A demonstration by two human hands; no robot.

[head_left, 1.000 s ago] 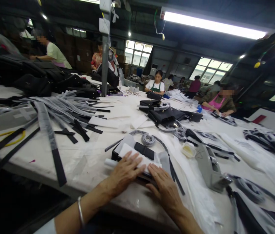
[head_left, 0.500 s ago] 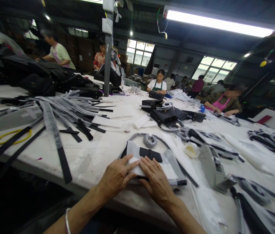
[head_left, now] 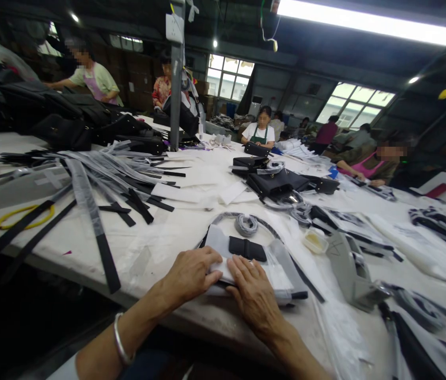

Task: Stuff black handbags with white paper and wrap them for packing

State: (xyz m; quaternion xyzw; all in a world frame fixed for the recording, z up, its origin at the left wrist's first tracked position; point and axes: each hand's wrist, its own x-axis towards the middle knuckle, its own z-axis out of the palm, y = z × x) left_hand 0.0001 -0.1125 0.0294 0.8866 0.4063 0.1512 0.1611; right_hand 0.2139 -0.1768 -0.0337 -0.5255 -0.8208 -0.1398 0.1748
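A small black bag wrapped in white paper lies flat near the front edge of the long white table. My left hand presses on its near left corner with the fingers curled over the paper. My right hand lies on the near side of the paper, fingers stretched out flat. A black flap shows on top of the wrapped bag, and a coiled grey strap sits just behind it. A clear plastic sleeve with a black strap runs along the bag's right side.
Black straps in clear sleeves are spread over the left of the table beside a yellow ring. A grey metal tool and a small tub sit to the right. Finished black bags and other workers are farther back.
The wrapped bag has been turned and laid flatter, its black flap now on top. Both hands shifted slightly left and nearer over the paper; my left fingers have curled.
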